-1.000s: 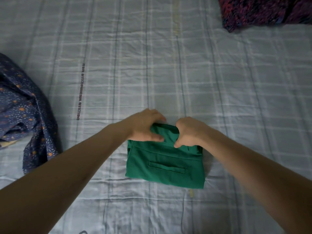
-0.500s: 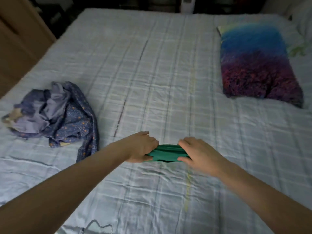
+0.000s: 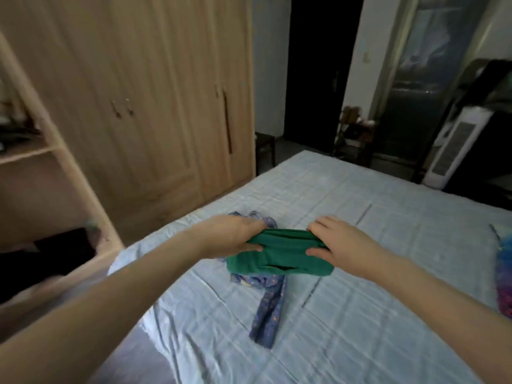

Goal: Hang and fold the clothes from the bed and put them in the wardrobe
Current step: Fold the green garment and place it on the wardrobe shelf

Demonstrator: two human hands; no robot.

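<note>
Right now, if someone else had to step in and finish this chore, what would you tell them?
Left hand and right hand each grip an end of the folded green garment, lifted above the bed.
Blue patterned garment lies crumpled on the bed beneath it.
Done: green garment folded.
Left: put it in the wardrobe, whose doors are closed, then handle the blue one.

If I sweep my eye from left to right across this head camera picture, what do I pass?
Open wardrobe shelves → closed wardrobe doors → left hand → folded green garment → right hand → white tower fan → colourful pillow at the edge.
</note>
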